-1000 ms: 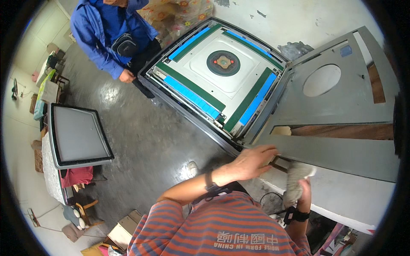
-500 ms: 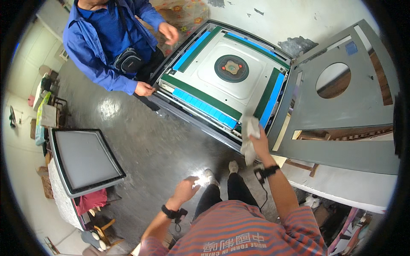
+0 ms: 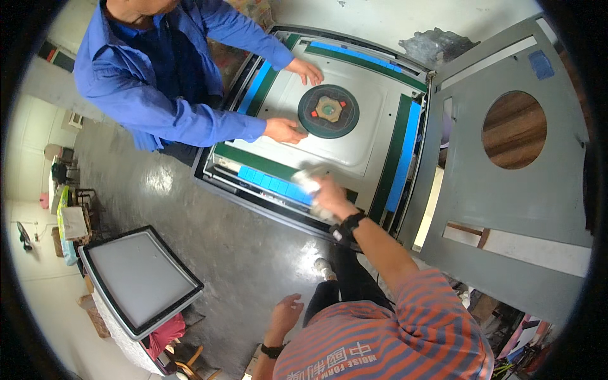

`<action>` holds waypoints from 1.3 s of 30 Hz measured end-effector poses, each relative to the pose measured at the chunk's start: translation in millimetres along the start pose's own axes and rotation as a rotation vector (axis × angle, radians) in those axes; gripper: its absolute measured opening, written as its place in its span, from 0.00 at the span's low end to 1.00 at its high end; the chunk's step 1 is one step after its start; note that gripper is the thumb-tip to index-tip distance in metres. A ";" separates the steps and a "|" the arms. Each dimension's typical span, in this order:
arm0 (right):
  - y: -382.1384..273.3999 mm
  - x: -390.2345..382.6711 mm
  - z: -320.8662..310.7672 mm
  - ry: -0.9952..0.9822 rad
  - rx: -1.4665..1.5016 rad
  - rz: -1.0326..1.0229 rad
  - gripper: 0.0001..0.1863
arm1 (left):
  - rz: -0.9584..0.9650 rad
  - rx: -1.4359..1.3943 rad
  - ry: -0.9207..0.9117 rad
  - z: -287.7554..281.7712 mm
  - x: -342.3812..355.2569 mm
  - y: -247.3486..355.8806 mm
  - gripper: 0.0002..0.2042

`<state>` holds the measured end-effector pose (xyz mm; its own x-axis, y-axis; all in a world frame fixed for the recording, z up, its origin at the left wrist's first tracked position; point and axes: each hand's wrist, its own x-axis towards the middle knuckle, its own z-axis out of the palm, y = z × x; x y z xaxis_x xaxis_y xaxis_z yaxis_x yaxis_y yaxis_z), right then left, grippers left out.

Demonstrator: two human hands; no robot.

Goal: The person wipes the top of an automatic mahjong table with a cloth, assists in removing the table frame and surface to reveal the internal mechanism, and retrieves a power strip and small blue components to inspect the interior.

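An opened automatic mahjong table [image 3: 373, 152] lies before me, its inner white plate framed by green strips and rows of blue tiles [image 3: 272, 183]. In my right hand [image 3: 332, 197] is a white cloth [image 3: 309, 180], held over the near row of tiles and the green strip; motion blurs it, so contact is hard to judge. My left hand [image 3: 286, 313] hangs low beside my leg above the floor, holding nothing, fingers apart. Across from me, a co-worker's two hands [image 3: 283, 130] are at the rim of the dark round disc [image 3: 320, 125] in the plate's middle.
The grey tabletop panel [image 3: 468, 196], with a round hole and slots, is tilted up along the table's right side. A co-worker in a blue jacket [image 3: 145, 107] leans in from the far left. A black-rimmed grey panel [image 3: 136, 278] rests at the lower left.
My right hand has carried the cloth leftward from the table's near right corner onto the near tile row. The co-worker has leaned in, both hands now at the disc. My left hand is lower.
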<state>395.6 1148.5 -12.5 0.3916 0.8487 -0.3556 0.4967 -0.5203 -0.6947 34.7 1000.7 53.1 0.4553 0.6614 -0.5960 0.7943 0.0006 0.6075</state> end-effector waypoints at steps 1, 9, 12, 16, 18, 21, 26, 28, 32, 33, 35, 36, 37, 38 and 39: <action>-7.5 -1.5 2.5 -0.098 0.126 -0.108 0.27 | 0.035 -0.050 -0.020 -2.3 13.0 6.9 0.16; 17.2 11.2 -121.4 0.438 0.324 0.414 0.20 | 0.091 -0.041 0.048 -41.1 65.0 51.6 0.15; 57.9 48.3 -53.9 0.373 0.054 0.279 0.20 | 0.036 -0.034 0.012 -40.0 64.3 54.3 0.15; 33.2 54.2 22.3 -0.116 0.513 -0.203 0.29 | 0.044 -0.056 -0.012 -37.8 71.8 64.6 0.15; -4.4 26.9 11.9 -0.141 0.432 -0.082 0.27 | 0.013 -0.065 -0.004 -43.9 73.1 66.6 0.14; 25.3 12.9 -7.1 -0.023 0.415 0.027 0.26 | 0.051 -0.097 0.040 -47.3 77.7 65.5 0.15; 87.8 15.1 -65.9 0.109 0.602 0.292 0.25 | 0.050 -0.081 0.037 -49.4 82.7 55.5 0.15; 82.8 11.2 -90.6 0.142 0.476 0.320 0.29 | 0.058 -0.104 0.044 -53.6 81.2 56.9 0.15; 80.9 -1.0 -98.7 0.096 0.440 0.270 0.32 | 0.113 -0.097 0.055 -58.0 86.2 69.3 0.15; 77.9 -5.9 -94.2 0.099 0.441 0.263 0.32 | 0.138 -0.078 0.067 -58.5 86.2 70.2 0.15; 71.5 -18.7 -79.9 0.046 0.459 0.264 0.32 | 0.155 -0.085 0.066 -59.0 85.5 69.7 0.15; 65.5 -25.0 -73.3 0.026 0.404 0.236 0.32 | 0.170 -0.094 0.064 -59.4 82.6 68.4 0.14; 60.5 -35.5 -67.2 0.034 0.402 0.222 0.32 | 0.181 -0.094 0.074 -58.4 79.5 64.5 0.14; 37.7 -48.1 -61.9 -0.029 0.406 0.268 0.33 | 0.194 -0.077 0.099 -56.7 74.7 56.1 0.14; 26.4 -61.3 -59.5 -0.076 0.406 0.321 0.33 | 0.219 -0.060 0.113 -54.4 72.3 51.8 0.14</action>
<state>430.8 1077.0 28.1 0.4102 0.6650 -0.6241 0.0143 -0.6889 -0.7247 86.9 1089.4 70.0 0.5638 0.7300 -0.3864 0.6547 -0.1098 0.7479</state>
